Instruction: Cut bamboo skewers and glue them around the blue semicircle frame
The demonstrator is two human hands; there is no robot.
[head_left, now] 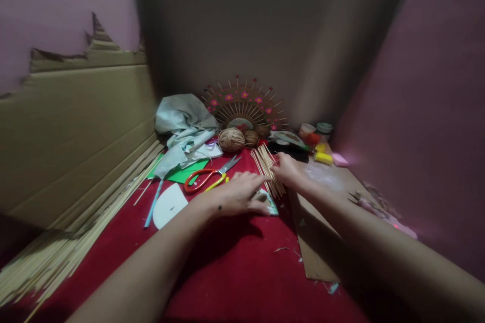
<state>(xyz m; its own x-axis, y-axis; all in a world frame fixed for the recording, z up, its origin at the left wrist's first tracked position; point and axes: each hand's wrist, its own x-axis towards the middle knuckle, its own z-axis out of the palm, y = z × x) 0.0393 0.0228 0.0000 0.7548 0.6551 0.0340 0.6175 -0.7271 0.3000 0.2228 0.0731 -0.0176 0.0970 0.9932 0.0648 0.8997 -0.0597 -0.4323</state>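
Stick bundle: thin, straight, pale wooden sticks (265,165) on the red cloth (235,267), between the 2 hands.
Left hand (240,194): thumb and fingers apart, 1 finger reaching to the sticks.
Right hand (287,170): fingertips at the bundle's right edge; cannot tell if clamped.
Stick handling: best squared lightly from 2 sides, clear of the red-and-yellow-handled metal scissors (220,173).
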